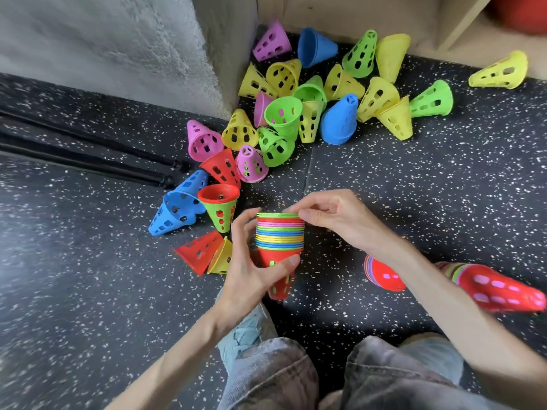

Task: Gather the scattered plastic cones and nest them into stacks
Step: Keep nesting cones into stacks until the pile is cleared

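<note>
Mid-nesting: left hand (251, 270) grips stack (279, 244) at frame centre, right hand (331, 216) pinches its top rim; next, seat it flush, then grab red-green cone (220, 207).

Hidden, cropped and blurred parts

The left hand (254, 270) covers part of the held stack (279, 232); the right forearm (438, 288) hides the middle of a blurred lying stack (500, 288); a red object (524, 13) is cropped far right.

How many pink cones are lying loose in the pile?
4 pink cones: one at the far back, one half hidden mid-pile, one at the left edge, one just right of it. More may be buried.
</note>
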